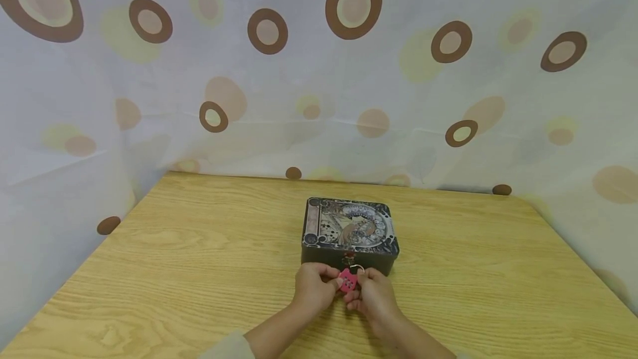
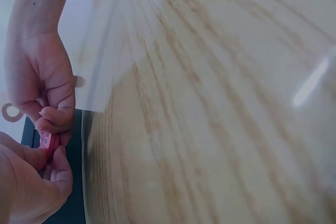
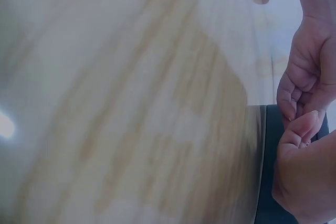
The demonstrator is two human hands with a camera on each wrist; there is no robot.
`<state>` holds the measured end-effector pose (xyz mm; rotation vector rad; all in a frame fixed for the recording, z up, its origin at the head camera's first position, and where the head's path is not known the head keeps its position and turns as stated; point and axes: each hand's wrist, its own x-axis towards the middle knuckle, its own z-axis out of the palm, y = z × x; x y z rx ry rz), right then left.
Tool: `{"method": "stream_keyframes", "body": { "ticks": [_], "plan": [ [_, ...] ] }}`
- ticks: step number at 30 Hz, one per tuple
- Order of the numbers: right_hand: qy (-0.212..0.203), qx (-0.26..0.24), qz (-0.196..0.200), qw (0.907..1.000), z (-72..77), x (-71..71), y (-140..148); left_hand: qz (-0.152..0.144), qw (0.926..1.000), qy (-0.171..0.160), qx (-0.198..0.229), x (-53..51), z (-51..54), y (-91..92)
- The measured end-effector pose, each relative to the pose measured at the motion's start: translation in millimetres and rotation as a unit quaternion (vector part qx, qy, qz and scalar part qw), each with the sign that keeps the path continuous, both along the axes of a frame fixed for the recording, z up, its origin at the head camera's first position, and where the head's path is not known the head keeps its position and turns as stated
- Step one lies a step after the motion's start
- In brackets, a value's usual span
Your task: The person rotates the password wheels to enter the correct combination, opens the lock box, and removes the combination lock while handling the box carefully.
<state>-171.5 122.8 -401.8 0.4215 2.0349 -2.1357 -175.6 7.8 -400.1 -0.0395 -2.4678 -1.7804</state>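
Observation:
A small pink combination padlock (image 1: 347, 281) with dark marks on its face is held in front of a dark tin box (image 1: 350, 229) with a patterned lid. My left hand (image 1: 315, 290) pinches the padlock's body from the left between thumb and fingers. From the right, my right hand (image 1: 377, 296) grips the same padlock near its silver shackle (image 1: 358, 267), which curves up by the box's metal clasp (image 1: 348, 260). Whether the shackle passes through the clasp cannot be made out. In the right wrist view, the fingers hide most of the padlock.
The box stands on a wood-grain table (image 1: 199, 270), its lid down and its clasp side toward me. Behind the table hangs a pale cloth (image 1: 299, 71) with brown and yellow circles, also along both sides.

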Motion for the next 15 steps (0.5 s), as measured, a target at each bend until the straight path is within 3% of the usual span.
{"method": "stream_keyframes", "body": {
  "ticks": [8,15],
  "plan": [
    [-0.009,0.007,0.006,0.9999,0.8,-0.8,3.6,-0.009,0.9999,0.005,0.006,2.1,-0.4,0.1],
    [-0.007,0.017,0.019,0.9996,1.1,0.0,5.5,-0.029,0.9985,-0.019,0.044,2.5,-2.4,-1.2]
  ]
}}
